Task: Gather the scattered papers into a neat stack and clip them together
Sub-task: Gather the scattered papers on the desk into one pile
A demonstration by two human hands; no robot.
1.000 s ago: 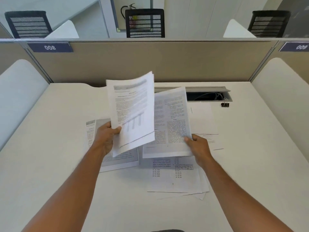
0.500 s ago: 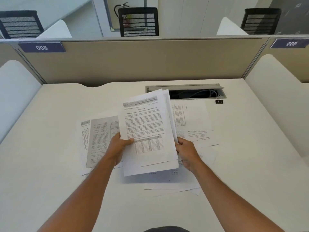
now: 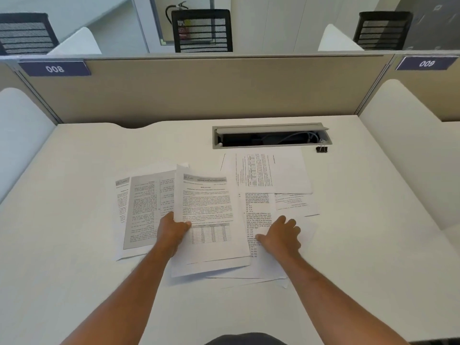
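White paper covers the middle of the desk (image 3: 74,245) in front of you, and the grey cable tray (image 3: 271,135) set into the desk's far edge is your fixed mark. Your left hand (image 3: 173,231) grips a small sheaf of printed sheets (image 3: 211,220) on its left edge, thumb curled over the top page and fingers underneath; the sheaf sits nearer you than the tray and left of the tray's middle, its lower edge overlapping the loose pages on the desk. Your right hand (image 3: 281,236) lies palm down with its fingers spread and nearly straight, resting on a loose page of printed text (image 3: 258,210) that lies directly on your side of the tray; it holds nothing.

More scattered pages remain: a sideways sheet (image 3: 271,173) lies just on your side of the tray, almost touching its rim, with another partly tucked beneath it to the right. Two overlapping sheets (image 3: 142,207) lie well left of the tray, beside your left hand. A black binder clip (image 3: 321,148) stands at the tray's right-hand corner, just beside the rim and apart from every page.

Behind the tray rises a beige divider panel (image 3: 211,90).
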